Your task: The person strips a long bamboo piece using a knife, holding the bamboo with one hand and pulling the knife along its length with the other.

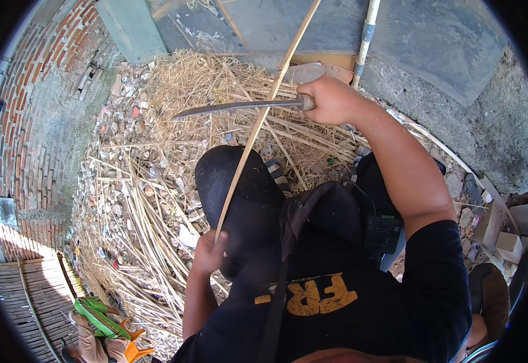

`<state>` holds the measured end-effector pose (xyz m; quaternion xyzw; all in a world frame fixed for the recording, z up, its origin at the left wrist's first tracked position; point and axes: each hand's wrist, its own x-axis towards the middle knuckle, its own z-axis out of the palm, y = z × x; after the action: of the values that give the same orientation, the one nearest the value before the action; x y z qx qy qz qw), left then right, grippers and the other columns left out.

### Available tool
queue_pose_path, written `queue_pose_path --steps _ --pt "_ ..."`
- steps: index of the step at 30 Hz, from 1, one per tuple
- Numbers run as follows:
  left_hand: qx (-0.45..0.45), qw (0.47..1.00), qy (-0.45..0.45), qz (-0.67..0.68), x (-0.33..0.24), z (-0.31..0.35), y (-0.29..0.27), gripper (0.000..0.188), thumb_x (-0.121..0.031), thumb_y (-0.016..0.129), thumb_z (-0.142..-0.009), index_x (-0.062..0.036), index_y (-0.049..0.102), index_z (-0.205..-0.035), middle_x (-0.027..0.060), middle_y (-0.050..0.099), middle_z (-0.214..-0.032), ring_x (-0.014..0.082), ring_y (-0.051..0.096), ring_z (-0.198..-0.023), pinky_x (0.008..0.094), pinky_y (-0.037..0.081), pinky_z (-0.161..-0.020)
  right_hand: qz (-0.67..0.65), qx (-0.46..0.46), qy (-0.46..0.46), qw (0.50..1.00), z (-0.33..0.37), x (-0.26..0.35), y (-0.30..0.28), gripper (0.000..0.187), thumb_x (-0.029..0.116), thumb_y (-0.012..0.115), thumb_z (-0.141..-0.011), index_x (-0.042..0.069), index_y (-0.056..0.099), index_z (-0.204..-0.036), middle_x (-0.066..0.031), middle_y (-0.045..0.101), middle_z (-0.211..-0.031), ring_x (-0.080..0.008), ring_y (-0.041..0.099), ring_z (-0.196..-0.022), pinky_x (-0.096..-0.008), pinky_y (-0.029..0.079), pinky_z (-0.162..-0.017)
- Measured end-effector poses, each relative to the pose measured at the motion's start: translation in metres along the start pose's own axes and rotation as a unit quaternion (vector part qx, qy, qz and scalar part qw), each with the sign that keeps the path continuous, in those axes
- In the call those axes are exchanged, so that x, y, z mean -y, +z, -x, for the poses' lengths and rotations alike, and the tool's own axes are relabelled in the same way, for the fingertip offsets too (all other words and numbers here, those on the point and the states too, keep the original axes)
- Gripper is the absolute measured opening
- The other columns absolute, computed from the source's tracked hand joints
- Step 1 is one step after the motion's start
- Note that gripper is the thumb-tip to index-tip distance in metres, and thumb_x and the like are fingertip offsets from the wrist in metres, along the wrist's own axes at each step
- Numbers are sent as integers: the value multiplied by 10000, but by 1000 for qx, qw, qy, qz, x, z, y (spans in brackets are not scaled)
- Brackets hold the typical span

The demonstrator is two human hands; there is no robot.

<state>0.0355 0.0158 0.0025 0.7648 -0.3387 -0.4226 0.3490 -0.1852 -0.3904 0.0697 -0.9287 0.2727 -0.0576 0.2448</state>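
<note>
The left hand (209,251) is closing tightly around the near end of a long, thin strip (242,163). The strip is passing above the left leg (230,187) and slanting far and a bit right, running past the far edge of the view. The right hand (330,101) is making a fist around the handle of a knife (233,107) on the far side. The blade is pointing left and crossing the strip; I cannot tell if they are touching. Dry straw (197,85) is lying on the ground beyond the legs. More strips (146,224) are lying in a messy heap to the left. A brick wall (40,133) is standing on the far left. Another person (91,345) is showing at the near left, beside something orange (138,351).
</note>
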Motion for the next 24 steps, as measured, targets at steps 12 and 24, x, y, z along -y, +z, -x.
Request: queue_pose_path --steps 12,24 --pt "-24 999 -3 -21 3 0 2 383 -347 589 -1014 -25 602 -805 -24 557 -649 52 512 -611 248 429 -556 50 -9 6 999 4 7 -5 184 174 689 -756 82 686 -915 -160 691 -843 -355 676 -868 -480 534 -766" --pt "-27 999 3 -17 2 2 3 401 -363 597 -1010 -24 586 -796 -24 544 -635 58 485 -581 263 411 -528 88 -21 21 996 6 16 -6 193 177 675 -746 88 693 -916 -157 702 -888 -346 681 -910 -473 540 -807"
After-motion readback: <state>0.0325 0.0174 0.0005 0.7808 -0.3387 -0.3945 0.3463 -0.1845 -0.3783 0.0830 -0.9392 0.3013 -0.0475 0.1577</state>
